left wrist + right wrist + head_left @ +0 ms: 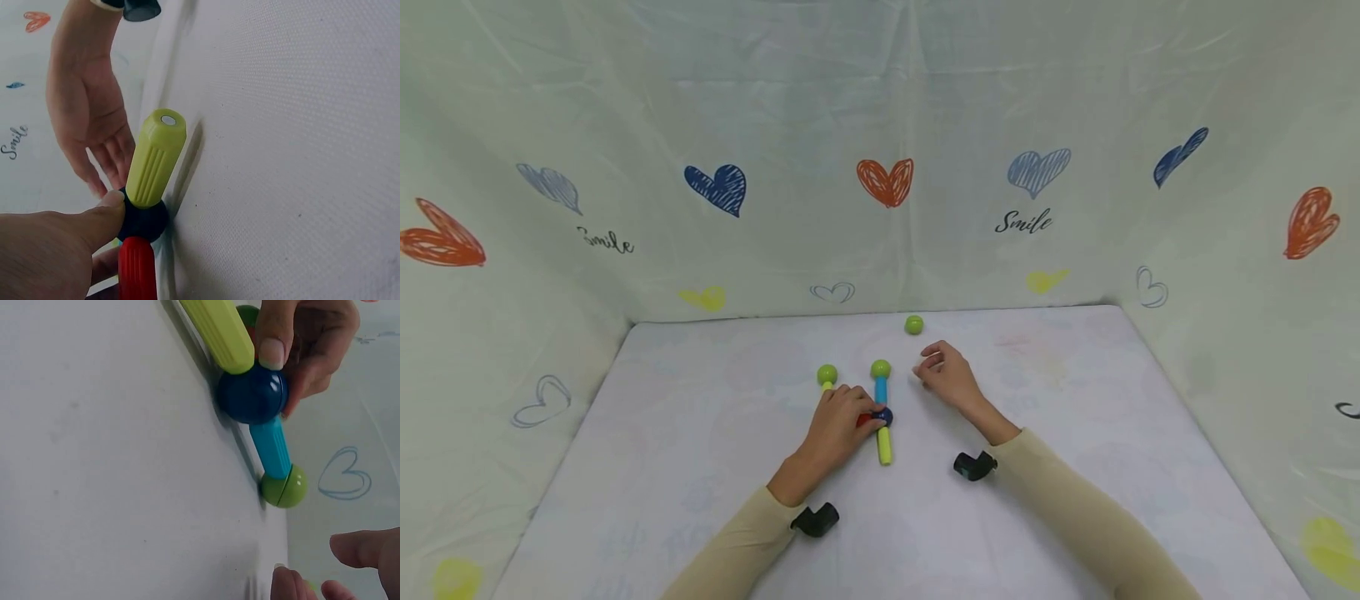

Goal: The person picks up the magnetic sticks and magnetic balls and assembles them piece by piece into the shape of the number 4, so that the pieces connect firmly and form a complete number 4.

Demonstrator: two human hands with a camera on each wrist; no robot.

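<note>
My left hand [835, 425] pinches a dark blue ball [250, 395] between thumb and fingers. Joined to this ball are a yellow-green stick [156, 159] pointing toward me, a light blue stick [271, 447] pointing away, and a red stick [137, 269] partly covered by the hand. A green ball [881, 367] caps the far end of the light blue stick. Left of it, another green ball [827, 374] tops a second yellow-green stick that my fingers mostly hide. Over the table to the right hovers my right hand [951, 379], fingers loosely bent and holding nothing.
A loose green ball [913, 324] lies near the table's back edge, beyond the right hand. The white table [700, 417] meets hanging cloth walls [790, 100] printed with hearts at the back and sides. Each wrist carries a black camera [974, 466].
</note>
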